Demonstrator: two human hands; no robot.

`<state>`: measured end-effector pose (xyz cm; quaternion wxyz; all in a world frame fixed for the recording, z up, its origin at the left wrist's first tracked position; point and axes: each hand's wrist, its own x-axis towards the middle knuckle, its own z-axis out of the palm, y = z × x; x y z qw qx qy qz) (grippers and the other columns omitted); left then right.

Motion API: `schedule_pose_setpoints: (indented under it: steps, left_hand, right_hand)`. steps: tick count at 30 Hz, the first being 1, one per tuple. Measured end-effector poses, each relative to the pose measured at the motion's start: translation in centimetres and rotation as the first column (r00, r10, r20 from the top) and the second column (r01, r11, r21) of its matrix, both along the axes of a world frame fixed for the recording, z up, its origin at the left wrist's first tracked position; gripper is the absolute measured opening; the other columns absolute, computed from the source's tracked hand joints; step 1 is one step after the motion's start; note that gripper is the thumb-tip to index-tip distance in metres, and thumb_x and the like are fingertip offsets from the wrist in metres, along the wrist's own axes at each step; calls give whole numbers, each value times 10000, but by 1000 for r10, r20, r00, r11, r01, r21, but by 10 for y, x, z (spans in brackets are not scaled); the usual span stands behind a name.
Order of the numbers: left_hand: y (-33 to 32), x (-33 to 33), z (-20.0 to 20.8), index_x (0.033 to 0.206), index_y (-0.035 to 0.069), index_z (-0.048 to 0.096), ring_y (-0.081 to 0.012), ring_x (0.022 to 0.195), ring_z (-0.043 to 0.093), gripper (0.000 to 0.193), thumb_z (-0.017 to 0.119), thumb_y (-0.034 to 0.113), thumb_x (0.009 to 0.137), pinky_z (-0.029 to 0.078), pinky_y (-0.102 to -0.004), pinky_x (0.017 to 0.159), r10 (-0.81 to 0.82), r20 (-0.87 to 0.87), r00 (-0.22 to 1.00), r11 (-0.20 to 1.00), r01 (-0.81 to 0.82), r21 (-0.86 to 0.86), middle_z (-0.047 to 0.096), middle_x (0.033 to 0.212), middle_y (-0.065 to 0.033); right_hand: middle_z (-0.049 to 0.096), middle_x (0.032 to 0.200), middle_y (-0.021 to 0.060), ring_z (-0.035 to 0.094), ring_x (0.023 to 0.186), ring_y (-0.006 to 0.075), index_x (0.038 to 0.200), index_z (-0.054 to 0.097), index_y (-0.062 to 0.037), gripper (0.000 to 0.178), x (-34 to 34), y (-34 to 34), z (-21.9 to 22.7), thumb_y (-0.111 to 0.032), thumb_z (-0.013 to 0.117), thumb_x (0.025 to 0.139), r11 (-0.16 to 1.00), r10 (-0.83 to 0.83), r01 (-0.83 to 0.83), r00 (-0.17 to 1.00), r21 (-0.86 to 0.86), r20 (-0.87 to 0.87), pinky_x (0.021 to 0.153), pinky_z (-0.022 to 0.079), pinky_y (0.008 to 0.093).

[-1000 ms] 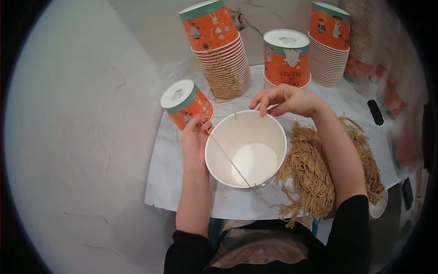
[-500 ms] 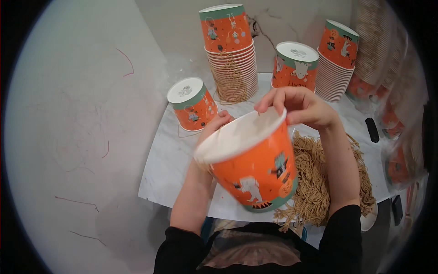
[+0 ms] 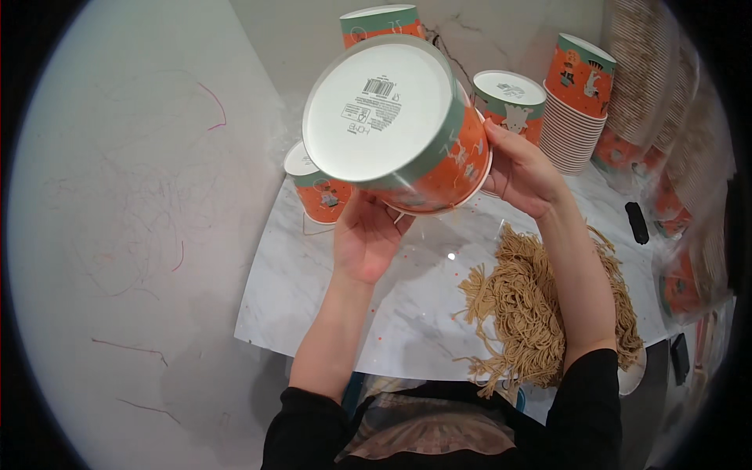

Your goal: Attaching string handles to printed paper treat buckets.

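Observation:
Between my two hands I hold an orange paper bucket [image 3: 384,110] up above the table, bottom turned toward me. Its base is white with small grey print, ringed by a green band. My left hand [image 3: 370,235] grips the rim from below, palm up, fingers partly hidden behind the bucket. At the bucket's right side my right hand [image 3: 523,168] holds the rim, thumb on the outer wall. Under my right forearm lies a heap of tan cords [image 3: 525,313] on the table.
Behind stand a tall stack of buckets [image 3: 380,17], mostly covered, an upturned bucket [image 3: 509,94] and another stack [image 3: 576,117]. One more upturned bucket [image 3: 321,200] is at left. Plastic-wrapped stacks [image 3: 642,70] line the right. A black object [image 3: 637,223] lies on the marble-patterned table [image 3: 313,298].
The bucket has been raised, moved away from me and flipped, so its base now shows instead of its open mouth. Both hands have shifted along the rim with it.

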<state>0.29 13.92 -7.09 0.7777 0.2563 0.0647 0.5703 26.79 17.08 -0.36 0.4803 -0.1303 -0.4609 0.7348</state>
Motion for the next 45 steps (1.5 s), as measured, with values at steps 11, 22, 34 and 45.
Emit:
schedule_pose_setpoints:
  steps: [11,22,34,45]
  left_hand:
    - [2,-29,16,1264,147,620,-122,1097,653,331,583,384,1035,597,-344,882,261,-216,941,964,-266,5,689,1160,26]
    - [36,-136,36,1364,9,556,-142,1095,616,405,545,280,1064,548,-336,918,727,-491,479,648,-717,259,627,1267,-48]
    - [63,-140,-26,1406,-55,479,-153,985,649,609,771,154,914,550,-285,817,669,-639,380,666,-688,288,592,1319,-130]
    - [58,-128,-47,1391,-42,417,-221,1052,662,798,876,243,804,581,-302,721,477,-859,187,744,-606,282,560,1327,-202]
  right_hand:
    - [328,1590,131,326,1469,271,1597,253,-105,864,-38,-31,18,-111,703,860,773,-498,261,814,578,298,1197,303,430]
    - [378,1551,165,347,1463,265,1582,195,-16,1093,-179,55,18,-217,895,766,691,-484,92,795,717,365,1206,308,405]
    - [397,1559,127,379,1445,225,1601,211,-49,1059,-201,122,-53,-149,872,780,900,-286,78,849,429,445,1194,315,376]
    - [349,1595,110,318,1478,209,1616,169,-50,1045,-181,131,-107,-189,833,821,945,-159,-52,793,324,589,1213,266,362]
